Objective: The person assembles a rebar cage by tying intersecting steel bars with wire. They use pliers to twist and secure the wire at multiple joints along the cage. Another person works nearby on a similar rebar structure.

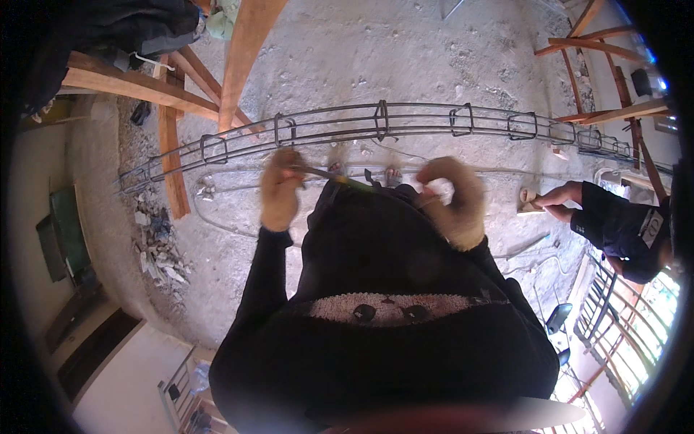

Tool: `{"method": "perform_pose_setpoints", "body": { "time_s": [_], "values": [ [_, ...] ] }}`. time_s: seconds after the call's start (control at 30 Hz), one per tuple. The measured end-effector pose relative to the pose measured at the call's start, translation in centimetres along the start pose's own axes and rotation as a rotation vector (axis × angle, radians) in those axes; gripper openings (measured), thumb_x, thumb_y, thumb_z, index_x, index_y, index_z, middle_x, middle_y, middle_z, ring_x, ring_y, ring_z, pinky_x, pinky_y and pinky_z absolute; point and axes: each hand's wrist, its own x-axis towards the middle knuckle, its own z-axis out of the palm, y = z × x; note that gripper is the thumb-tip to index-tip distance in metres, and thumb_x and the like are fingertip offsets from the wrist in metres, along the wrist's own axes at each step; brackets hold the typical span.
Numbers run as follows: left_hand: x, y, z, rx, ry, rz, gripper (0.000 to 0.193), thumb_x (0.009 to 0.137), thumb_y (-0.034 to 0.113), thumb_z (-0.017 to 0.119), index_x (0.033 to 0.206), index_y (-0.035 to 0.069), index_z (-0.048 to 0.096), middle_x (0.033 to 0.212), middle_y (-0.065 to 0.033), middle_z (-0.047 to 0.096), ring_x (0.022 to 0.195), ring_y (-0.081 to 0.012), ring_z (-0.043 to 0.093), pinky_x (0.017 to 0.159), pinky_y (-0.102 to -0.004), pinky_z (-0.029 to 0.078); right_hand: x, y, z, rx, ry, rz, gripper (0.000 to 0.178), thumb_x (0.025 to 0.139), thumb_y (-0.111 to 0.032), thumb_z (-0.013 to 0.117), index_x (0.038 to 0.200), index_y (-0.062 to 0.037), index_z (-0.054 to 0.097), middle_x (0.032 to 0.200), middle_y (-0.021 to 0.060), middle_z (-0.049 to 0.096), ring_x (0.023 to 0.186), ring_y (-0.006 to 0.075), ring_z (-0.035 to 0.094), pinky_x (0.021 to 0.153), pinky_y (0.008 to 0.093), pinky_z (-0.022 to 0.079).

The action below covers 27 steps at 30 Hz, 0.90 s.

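Note:
My left hand [280,194], in a tan work glove, is closed around one end of a long thin tool [318,173]. The tool looks dark, with a yellow-green stretch, and slants across in front of my black top toward the right; its exact kind is unclear. My right hand [463,206], gloved too and somewhat blurred, curls into a C shape near the tool's far end. Its fingertips come close together, and whatever they hold is too small to make out. Just beyond both hands runs a long rebar cage [332,123] with square stirrups.
Timber props [173,159] stand at the left, with dark cloth [137,29] over them. Rubble [163,260] lies along the left wall. A person in black [622,224] is at the right, near a wooden lattice [622,318]. Loose rods cross the rough floor [238,304].

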Motion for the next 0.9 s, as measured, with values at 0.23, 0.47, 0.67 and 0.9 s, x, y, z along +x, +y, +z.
{"method": "perform_pose_setpoints", "body": {
  "time_s": [0.23,0.47,0.67,0.9],
  "values": [
    [-1.5,-4.8,5.8,-0.303,-0.462,-0.339,0.035,0.094,0.001,0.051,0.128,-0.002,0.06,0.106,-0.0035,0.063,0.093,-0.0114,0.057,0.088,-0.0276,0.049,-1.1,1.4,5.4,-0.269,-0.348,0.458,0.041,0.086,-0.028,0.08,0.116,-0.001,0.072,0.106,0.0188,0.074,0.098,0.0366,0.074,0.086,0.0424,0.058],
    [-0.3,-8.4,9.1,-0.253,-0.653,-0.558,0.027,0.114,0.024,0.048,0.112,0.001,0.062,0.094,-0.0016,0.061,0.085,-0.0113,0.057,0.08,-0.0291,0.049,-5.4,8.3,8.6,0.065,-0.361,0.778,0.031,0.095,-0.032,0.069,0.106,-0.0037,0.075,0.095,0.0188,0.077,0.096,0.0369,0.075,0.086,0.0454,0.056],
    [1.7,-8.5,10.8,-0.396,-0.661,-0.681,0.024,0.113,0.023,0.049,0.112,0.003,0.063,0.094,-0.0024,0.06,0.083,-0.0128,0.057,0.077,-0.0296,0.049,-6.7,6.7,9.7,0.034,-0.076,0.791,0.027,0.1,-0.026,0.062,0.106,-0.0023,0.072,0.094,0.0214,0.075,0.093,0.0382,0.074,0.082,0.0466,0.055],
    [3.2,-8.5,11.1,-0.682,-0.654,-0.9,0.021,0.114,0.019,0.046,0.116,0.003,0.059,0.096,-0.0041,0.059,0.084,-0.0137,0.056,0.076,-0.0295,0.051,-5.3,3.0,10.0,0.285,0.081,0.92,0.033,0.097,-0.025,0.064,0.116,0.0016,0.07,0.094,0.013,0.073,0.081,0.0232,0.069,0.073,0.0351,0.053]
  ]
}}
